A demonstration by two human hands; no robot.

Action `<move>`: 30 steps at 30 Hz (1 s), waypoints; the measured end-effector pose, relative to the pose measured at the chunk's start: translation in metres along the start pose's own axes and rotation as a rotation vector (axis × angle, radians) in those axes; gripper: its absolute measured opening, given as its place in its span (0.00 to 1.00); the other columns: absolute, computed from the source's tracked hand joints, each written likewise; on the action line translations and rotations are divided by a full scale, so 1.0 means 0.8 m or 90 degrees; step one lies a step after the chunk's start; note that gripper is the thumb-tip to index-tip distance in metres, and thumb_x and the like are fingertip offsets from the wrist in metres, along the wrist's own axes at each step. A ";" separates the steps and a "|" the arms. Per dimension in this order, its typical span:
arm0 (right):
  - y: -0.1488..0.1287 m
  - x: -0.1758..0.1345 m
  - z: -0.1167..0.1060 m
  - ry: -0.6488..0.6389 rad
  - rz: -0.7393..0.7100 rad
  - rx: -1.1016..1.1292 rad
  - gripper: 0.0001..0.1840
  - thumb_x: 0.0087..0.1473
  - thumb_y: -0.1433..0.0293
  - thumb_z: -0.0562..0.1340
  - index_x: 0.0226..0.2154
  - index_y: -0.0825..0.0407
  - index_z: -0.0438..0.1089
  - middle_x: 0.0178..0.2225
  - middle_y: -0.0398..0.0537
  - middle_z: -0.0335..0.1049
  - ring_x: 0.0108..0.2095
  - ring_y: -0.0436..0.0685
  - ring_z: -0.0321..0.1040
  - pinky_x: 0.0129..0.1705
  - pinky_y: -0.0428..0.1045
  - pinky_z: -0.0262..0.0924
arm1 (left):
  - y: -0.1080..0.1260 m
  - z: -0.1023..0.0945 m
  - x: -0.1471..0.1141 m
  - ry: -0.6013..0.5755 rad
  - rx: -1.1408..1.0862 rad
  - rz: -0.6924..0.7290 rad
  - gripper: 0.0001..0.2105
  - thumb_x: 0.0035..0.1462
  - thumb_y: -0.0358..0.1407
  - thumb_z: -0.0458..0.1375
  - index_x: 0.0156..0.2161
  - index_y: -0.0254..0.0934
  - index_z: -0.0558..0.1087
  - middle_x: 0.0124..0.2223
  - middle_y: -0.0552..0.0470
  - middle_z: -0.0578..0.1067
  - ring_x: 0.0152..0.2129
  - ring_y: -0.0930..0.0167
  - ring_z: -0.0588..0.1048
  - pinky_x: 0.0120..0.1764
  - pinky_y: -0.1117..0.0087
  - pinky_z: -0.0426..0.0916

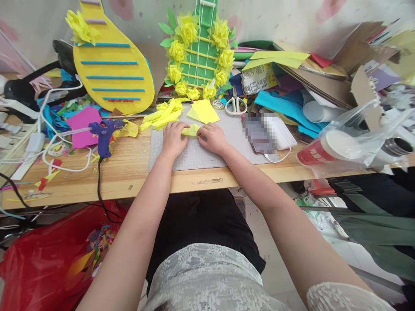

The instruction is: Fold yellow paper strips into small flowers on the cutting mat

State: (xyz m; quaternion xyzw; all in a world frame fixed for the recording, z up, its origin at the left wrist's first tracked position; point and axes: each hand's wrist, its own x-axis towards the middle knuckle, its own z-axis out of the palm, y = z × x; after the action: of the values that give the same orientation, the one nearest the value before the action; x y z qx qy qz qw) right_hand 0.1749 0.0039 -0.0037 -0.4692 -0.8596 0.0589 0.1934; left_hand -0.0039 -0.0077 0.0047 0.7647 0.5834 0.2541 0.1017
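Yellow folded piece of thin paper (193, 131) lies between the two bare hands, low over the mat. The left hand (175, 137) holds its left end and the right hand (212, 137) holds its right end, each with bent fingers on the far side and the thumb on the near side. How strongly they pinch, I cannot tell. Under the hands is a grey cutting mat with a fine grid (207, 157), on a light wooden table (136, 181).

Just beyond the right hand lies a small stack of square yellow sheets (205, 112); beyond the left hand is a heap of narrow yellow paper pieces (164, 115). Farther to the right of the stack are scissors with white handles (236, 106). To the right of the right hand, a dark phone (259, 134), partly blurred, lies beside a white rectangular device (281, 129).

To the left of the left hand stands a blue glue gun (105, 134), near a magenta paper sheet (81, 125). Farther beyond the hands stand a yellow pear-shaped board with blue bars (115, 77) and a green board with white strings (201, 65), bordered by yellow paper flowers (188, 28). Well to the right is a red and white cup (319, 149), inside a clear plastic bag (355, 125).
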 end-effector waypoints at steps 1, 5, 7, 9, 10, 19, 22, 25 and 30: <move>-0.001 0.000 0.001 0.002 0.004 0.000 0.11 0.55 0.72 0.53 0.35 0.52 0.71 0.37 0.54 0.73 0.42 0.62 0.62 0.47 0.55 0.55 | 0.001 0.000 0.000 -0.009 0.004 -0.010 0.14 0.51 0.30 0.55 0.44 0.40 0.74 0.49 0.47 0.76 0.50 0.60 0.69 0.54 0.57 0.61; -0.002 0.000 0.006 0.014 0.020 0.033 0.10 0.53 0.71 0.54 0.37 0.52 0.69 0.37 0.52 0.72 0.41 0.60 0.63 0.46 0.53 0.54 | 0.001 0.001 0.003 -0.060 -0.010 -0.044 0.10 0.52 0.29 0.54 0.37 0.38 0.76 0.41 0.47 0.79 0.41 0.63 0.74 0.48 0.60 0.65; -0.003 0.000 0.008 0.016 0.038 0.084 0.12 0.51 0.73 0.55 0.39 0.52 0.68 0.37 0.50 0.73 0.39 0.57 0.64 0.45 0.52 0.55 | 0.001 0.000 0.003 -0.052 -0.028 -0.056 0.11 0.52 0.28 0.55 0.40 0.37 0.77 0.42 0.47 0.80 0.42 0.63 0.75 0.49 0.61 0.65; -0.004 0.002 0.008 0.011 0.084 0.147 0.13 0.50 0.73 0.55 0.41 0.52 0.66 0.36 0.48 0.73 0.35 0.55 0.65 0.42 0.51 0.56 | 0.002 -0.003 0.002 -0.043 -0.046 -0.077 0.15 0.52 0.29 0.57 0.46 0.37 0.76 0.42 0.48 0.80 0.43 0.64 0.75 0.51 0.61 0.65; -0.005 0.003 0.008 0.005 0.115 0.179 0.14 0.50 0.73 0.55 0.42 0.52 0.65 0.36 0.47 0.73 0.34 0.54 0.65 0.40 0.50 0.56 | 0.002 -0.005 0.001 -0.038 -0.053 -0.093 0.17 0.53 0.31 0.57 0.49 0.37 0.76 0.42 0.48 0.81 0.44 0.64 0.75 0.51 0.62 0.64; -0.011 0.024 0.008 -0.020 0.304 0.267 0.19 0.49 0.71 0.57 0.46 0.51 0.57 0.34 0.43 0.71 0.32 0.54 0.66 0.37 0.50 0.56 | 0.003 0.002 0.002 0.042 -0.076 -0.178 0.21 0.54 0.35 0.60 0.55 0.37 0.73 0.40 0.49 0.81 0.47 0.61 0.71 0.52 0.62 0.64; -0.014 0.024 0.014 0.000 0.316 0.263 0.18 0.50 0.71 0.56 0.45 0.50 0.57 0.34 0.44 0.71 0.33 0.54 0.66 0.39 0.51 0.57 | -0.001 0.005 0.002 0.046 -0.081 -0.182 0.21 0.54 0.33 0.60 0.54 0.38 0.72 0.39 0.49 0.80 0.46 0.61 0.70 0.51 0.62 0.65; -0.016 0.020 0.021 0.030 0.300 0.247 0.17 0.50 0.71 0.56 0.45 0.51 0.57 0.35 0.46 0.71 0.35 0.55 0.65 0.41 0.52 0.58 | 0.000 0.005 0.001 0.025 -0.067 -0.183 0.20 0.54 0.31 0.59 0.53 0.37 0.72 0.39 0.49 0.80 0.46 0.60 0.70 0.51 0.60 0.64; -0.020 0.016 0.027 0.055 0.270 0.189 0.16 0.50 0.73 0.54 0.45 0.52 0.57 0.34 0.47 0.70 0.36 0.57 0.65 0.43 0.53 0.58 | 0.006 0.005 0.001 0.031 -0.041 -0.185 0.19 0.54 0.30 0.57 0.52 0.34 0.71 0.39 0.48 0.79 0.47 0.61 0.69 0.51 0.60 0.63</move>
State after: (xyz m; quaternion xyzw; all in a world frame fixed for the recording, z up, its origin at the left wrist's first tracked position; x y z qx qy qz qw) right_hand 0.1475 0.0073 -0.0157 -0.6072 -0.7152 0.2035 0.2798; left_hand 0.0023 -0.0080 0.0033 0.6619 0.6819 0.2740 0.1479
